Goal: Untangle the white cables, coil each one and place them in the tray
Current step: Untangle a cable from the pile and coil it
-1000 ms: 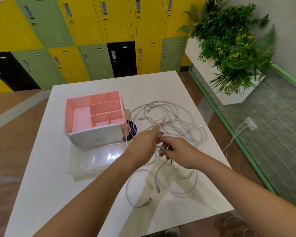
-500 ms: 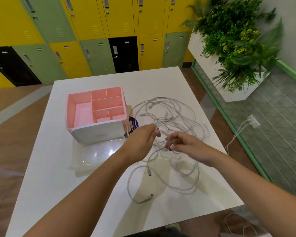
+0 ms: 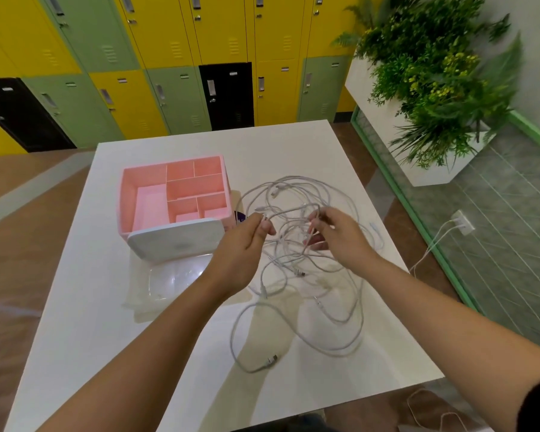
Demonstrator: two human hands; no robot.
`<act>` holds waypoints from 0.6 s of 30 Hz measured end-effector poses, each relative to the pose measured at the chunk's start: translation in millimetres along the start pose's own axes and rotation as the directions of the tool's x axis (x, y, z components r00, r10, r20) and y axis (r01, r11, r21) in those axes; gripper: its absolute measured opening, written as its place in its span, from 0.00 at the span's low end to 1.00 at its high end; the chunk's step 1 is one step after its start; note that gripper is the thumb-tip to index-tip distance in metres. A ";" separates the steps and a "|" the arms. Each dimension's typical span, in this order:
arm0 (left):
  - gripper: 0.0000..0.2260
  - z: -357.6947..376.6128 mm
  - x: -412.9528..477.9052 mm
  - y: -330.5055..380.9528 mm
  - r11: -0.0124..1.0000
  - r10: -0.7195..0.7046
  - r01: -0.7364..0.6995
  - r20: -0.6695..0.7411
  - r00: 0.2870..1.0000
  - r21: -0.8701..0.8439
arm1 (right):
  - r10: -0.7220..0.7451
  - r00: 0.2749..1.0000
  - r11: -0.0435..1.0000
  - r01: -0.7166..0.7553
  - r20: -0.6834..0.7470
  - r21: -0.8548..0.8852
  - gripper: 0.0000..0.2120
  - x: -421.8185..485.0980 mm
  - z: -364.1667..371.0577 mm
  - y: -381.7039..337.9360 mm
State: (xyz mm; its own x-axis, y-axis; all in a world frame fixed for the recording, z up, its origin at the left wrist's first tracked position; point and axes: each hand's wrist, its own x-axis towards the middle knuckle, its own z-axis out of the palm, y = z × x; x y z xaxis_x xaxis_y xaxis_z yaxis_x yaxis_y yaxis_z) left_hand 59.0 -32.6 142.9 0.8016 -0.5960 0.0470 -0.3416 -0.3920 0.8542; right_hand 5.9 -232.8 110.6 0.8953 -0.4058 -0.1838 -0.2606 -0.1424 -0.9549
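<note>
The white cables [image 3: 289, 244] are lying in one loose tangle on the right half of the white table [image 3: 106, 322], outside both containers, with loops spreading toward the near edge and a plug end [image 3: 272, 358] resting at the front of the heap. The left hand [image 3: 247, 241] is hovering above the tangle's left side, thumb and forefinger pinching a strand close to its connector. The right hand [image 3: 337, 235] is hovering just opposite, fingers curled and gripping another part of the bundle. A short run of cable is arching between the two hands, lifted off the tabletop. To the left of the cables, a pink organiser [image 3: 128, 198] with a white front panel is standing upright. It is showing one tall compartment on its left and five smaller ones on its right: two at the back, a wide one in the middle and two in front, and only pink walls and floors are showing inside them. Directly in front of it, a clear tray [image 3: 169, 282] is lying flat on the table, glinting, with the tabletop showing through its bottom. A small dark purple item [image 3: 240, 218], too hidden to identify, is peeking out beside the organiser's right corner, next to the cables.
</note>
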 end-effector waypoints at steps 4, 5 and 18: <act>0.12 -0.2 -1.0 -8.7 0.999 -0.005 0.005 0.001 1.000 0.050 | -0.080 0.996 0.995 0.082 -0.040 0.064 0.12 10.9 -12.0 -43.2; 0.12 0.3 -1.0 -8.6 0.998 -0.011 0.011 -0.005 1.000 0.056 | -0.099 0.994 0.992 0.102 -0.036 0.079 0.12 12.6 -12.9 -51.8; 0.13 30.2 4.6 3.2 0.996 -0.057 0.051 0.084 0.995 0.072 | -0.095 0.993 0.897 0.054 0.071 0.438 0.08 -2.1 -1.0 -68.5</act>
State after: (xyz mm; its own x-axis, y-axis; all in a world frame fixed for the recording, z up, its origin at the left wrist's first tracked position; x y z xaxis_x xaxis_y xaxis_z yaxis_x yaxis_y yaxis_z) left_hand 46.7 -57.8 130.2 0.7753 -0.6300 -0.0454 -0.3352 -0.4713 0.8158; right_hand 21.6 -223.1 176.7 0.9395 -0.3250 -0.1086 -0.0269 0.2459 -0.9689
